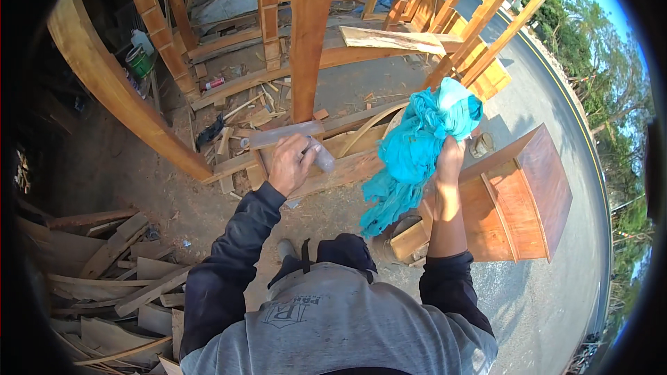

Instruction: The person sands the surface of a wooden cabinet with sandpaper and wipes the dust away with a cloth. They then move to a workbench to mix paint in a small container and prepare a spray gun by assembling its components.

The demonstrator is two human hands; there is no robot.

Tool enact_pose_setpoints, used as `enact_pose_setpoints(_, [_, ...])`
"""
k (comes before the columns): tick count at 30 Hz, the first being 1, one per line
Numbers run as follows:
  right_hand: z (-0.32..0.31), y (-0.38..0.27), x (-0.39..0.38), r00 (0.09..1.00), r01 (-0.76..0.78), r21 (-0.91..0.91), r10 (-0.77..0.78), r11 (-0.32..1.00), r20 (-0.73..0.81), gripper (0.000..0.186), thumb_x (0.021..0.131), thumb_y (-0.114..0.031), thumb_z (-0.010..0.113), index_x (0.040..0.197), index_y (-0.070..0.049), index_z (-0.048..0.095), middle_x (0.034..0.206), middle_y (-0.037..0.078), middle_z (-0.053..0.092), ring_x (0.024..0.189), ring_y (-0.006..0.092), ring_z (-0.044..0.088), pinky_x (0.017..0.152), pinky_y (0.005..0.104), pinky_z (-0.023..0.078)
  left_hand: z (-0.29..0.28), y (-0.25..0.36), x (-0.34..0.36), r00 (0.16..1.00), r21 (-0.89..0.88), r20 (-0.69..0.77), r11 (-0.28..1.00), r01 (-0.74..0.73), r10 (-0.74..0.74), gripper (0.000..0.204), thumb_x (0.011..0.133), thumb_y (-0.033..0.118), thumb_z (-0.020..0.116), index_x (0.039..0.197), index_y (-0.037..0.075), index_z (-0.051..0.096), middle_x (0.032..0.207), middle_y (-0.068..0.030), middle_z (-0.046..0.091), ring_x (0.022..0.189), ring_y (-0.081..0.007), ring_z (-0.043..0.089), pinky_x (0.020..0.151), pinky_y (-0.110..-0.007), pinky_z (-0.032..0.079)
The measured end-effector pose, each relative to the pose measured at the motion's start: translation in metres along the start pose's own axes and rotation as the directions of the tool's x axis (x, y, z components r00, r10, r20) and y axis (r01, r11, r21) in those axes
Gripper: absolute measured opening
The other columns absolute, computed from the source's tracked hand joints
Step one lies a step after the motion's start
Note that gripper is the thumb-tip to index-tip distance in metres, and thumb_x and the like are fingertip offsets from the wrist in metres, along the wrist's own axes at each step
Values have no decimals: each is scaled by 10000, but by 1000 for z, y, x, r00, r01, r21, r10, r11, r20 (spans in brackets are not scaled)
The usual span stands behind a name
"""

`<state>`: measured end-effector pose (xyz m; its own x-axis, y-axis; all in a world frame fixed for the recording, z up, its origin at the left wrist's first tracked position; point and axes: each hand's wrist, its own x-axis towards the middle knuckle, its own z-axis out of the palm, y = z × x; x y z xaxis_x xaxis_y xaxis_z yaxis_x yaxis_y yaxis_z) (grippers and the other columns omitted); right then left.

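Note:
My left hand (288,167) is closed on a small translucent plastic container (324,157), tilted in front of a short board (285,135) among the timbers. My right hand (447,163) grips a crumpled bundle of turquoise cloth (413,146), held up to the right of the left hand, with a loose end hanging down. Beside the cloth, lower right, stands a reddish-brown curved wooden cabinet piece (531,201).
Upright wooden posts and beams (313,35) form a frame ahead, with scraps among them. A heap of offcuts (118,292) lies at lower left. A green can (137,62) is at upper left. A paved road (570,118) runs along the right, beside trees.

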<state>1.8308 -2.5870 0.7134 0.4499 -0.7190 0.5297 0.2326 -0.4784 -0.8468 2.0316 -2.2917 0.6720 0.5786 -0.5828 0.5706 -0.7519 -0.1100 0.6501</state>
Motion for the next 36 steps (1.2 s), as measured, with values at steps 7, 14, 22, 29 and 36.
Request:
enact_pose_setpoints(7, [70, 44, 303, 978, -209, -200, 205, 957, -43, 304, 915, -241, 608, 1048, 24, 676, 860, 87, 667, 799, 192, 588, 740, 369, 459, 77, -52, 204, 987, -76, -124, 993, 94, -103, 156, 893, 85, 639, 996, -31, 618, 933, -203, 630, 901, -411, 620, 793, -456, 483])
enact_pose_setpoints(14, [133, 237, 484, 926, -115, -823, 359, 557, 114, 856, 822, -466, 708, 1529, -149, 344, 1362, 230, 579, 1277, 401, 540, 1075, 491, 417, 187, -104, 341, 960, 11, -167, 974, 228, -223, 235, 905, 57, 594, 1124, -25, 572, 1023, -238, 608, 964, -436, 602, 832, -456, 481])
enact_pose_setpoints(22, [155, 350, 427, 879, 131, -820, 318, 558, 357, 604, 893, -424, 645, 1435, -186, 522, 1560, 169, 358, 1466, 407, 263, 1157, 650, 200, 279, -204, 408, 726, -715, -166, 589, 378, -667, 230, 991, 83, 488, 1207, 4, 491, 1167, -164, 580, 1065, -250, 590, 947, -377, 471])
enact_pose_setpoints(29, [182, 324, 384, 902, 373, -615, -118, 695, 415, 527, 788, -224, 710, 1288, -95, 603, 1400, 193, 482, 1416, 415, 334, 1130, 635, 246, 321, -237, 417, 138, -682, -380, 378, 626, -915, 292, 996, 120, 478, 1262, 0, 466, 1262, -184, 549, 1147, -280, 560, 976, -375, 452])
enact_pose_setpoints(36, [248, 302, 353, 575, 696, -381, -155, 608, 803, 469, 808, -209, 686, 1273, -162, 656, 1387, 152, 540, 1454, 395, 295, 1183, 639, 139, 365, -257, 399, -106, -929, -269, 230, 290, -957, 403, 998, 190, 499, 1353, 19, 416, 1337, -196, 509, 1163, -273, 561, 835, -399, 543])
